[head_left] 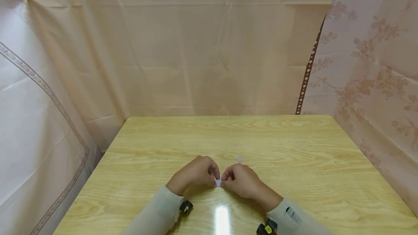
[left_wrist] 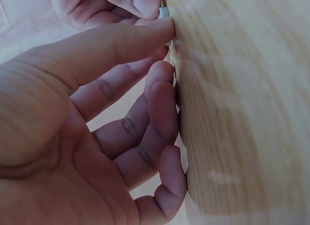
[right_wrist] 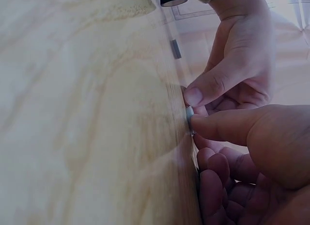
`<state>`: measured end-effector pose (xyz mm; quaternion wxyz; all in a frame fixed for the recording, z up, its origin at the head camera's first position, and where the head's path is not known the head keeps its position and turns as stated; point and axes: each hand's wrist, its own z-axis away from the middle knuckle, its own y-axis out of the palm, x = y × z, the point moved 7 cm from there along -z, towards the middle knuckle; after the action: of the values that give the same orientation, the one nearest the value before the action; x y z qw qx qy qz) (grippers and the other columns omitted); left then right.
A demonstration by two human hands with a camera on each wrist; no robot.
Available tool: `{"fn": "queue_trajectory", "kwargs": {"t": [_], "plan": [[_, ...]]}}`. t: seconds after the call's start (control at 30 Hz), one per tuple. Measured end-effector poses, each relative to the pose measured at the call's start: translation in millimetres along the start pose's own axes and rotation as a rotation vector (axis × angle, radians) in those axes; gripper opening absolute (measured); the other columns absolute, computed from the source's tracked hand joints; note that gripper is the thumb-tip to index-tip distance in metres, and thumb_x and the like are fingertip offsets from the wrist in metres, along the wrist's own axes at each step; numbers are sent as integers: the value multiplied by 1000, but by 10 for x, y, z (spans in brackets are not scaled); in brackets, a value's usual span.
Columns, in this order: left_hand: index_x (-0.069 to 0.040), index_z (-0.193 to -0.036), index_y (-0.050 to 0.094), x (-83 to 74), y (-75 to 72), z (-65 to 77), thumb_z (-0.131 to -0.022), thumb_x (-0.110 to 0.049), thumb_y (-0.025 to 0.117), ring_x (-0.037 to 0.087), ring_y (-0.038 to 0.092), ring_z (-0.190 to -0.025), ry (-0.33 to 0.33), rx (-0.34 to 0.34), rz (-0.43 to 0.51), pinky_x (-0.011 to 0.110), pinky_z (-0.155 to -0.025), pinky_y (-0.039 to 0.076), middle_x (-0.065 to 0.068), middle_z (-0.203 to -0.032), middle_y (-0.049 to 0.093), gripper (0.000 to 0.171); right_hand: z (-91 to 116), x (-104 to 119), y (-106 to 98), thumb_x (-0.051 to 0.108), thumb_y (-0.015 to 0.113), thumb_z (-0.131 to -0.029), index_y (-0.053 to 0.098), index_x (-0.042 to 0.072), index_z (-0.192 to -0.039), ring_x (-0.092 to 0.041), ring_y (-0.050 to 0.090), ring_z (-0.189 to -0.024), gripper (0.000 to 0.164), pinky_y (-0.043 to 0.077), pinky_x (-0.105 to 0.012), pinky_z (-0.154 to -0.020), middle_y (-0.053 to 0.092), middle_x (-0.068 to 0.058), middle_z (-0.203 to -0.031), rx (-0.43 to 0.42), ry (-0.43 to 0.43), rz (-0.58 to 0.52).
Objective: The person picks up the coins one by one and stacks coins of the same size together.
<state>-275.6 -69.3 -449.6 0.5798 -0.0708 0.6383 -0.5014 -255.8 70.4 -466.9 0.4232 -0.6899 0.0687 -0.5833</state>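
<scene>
A small pale bluish-white flat piece (head_left: 218,182) lies between my two hands, right at the tabletop. My left hand (head_left: 198,171) pinches its left edge between thumb and forefinger. On the opposite edge, the thumb and forefinger of my right hand (head_left: 242,180) do the same. The left wrist view catches only the piece's thin edge (left_wrist: 164,12) beyond the left thumb. In the right wrist view, the two thumbs are close together at the piece (right_wrist: 190,111), which the fingers partly cover. Beyond the right hand lies a small pale round disc (head_left: 240,159), flat on the wood.
The light wood-grain table (head_left: 156,137) has rounded far corners. Beige cloth (head_left: 209,46) hangs behind it, with patterned cloth (head_left: 375,64) on the right and pale cloth (head_left: 29,119) on the left. Black straps with cameras (head_left: 186,207) sit at both wrists.
</scene>
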Motion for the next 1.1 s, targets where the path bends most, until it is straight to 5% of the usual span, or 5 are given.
{"fn": "queue_trajectory", "kwargs": {"t": [0.5, 0.73, 0.97, 1.1], "plan": [[-17, -78, 78, -13, 12, 24, -77, -7, 88, 5, 55, -57, -8, -13, -33, 22, -56, 47, -8, -62, 66, 15, 12, 36, 33, 21, 77, -92, 74, 18, -87, -2, 48, -54, 7, 37, -18, -49, 63, 9, -69, 3, -13, -20], [-19, -77, 77, -10, 12, 10, -78, -9, 89, 6, 57, -59, -12, -22, -42, 23, -59, 49, -9, -64, 67, 15, -5, 37, -1, 18, 81, -89, 74, 14, -93, -4, 54, -63, 9, 45, -20, -55, 64, 7, -76, 27, -33, -32], [-21, -76, 76, -15, 21, -4, -79, -11, 89, 7, 61, -61, -21, -18, -18, 35, -84, 50, -10, -65, 69, 16, 16, 25, -62, 15, 81, -88, 72, 12, -101, -8, 56, -70, 16, 49, -21, -58, 64, 3, -86, 38, -41, -60], [-19, -76, 76, -12, 15, 6, -78, -10, 90, 7, 60, -60, -33, -13, 12, 30, -72, 52, -8, -65, 69, 16, 30, 17, -107, 13, 80, -89, 72, 12, -102, -9, 57, -72, 15, 49, -22, -59, 63, 4, -86, 18, -31, -53]]}}
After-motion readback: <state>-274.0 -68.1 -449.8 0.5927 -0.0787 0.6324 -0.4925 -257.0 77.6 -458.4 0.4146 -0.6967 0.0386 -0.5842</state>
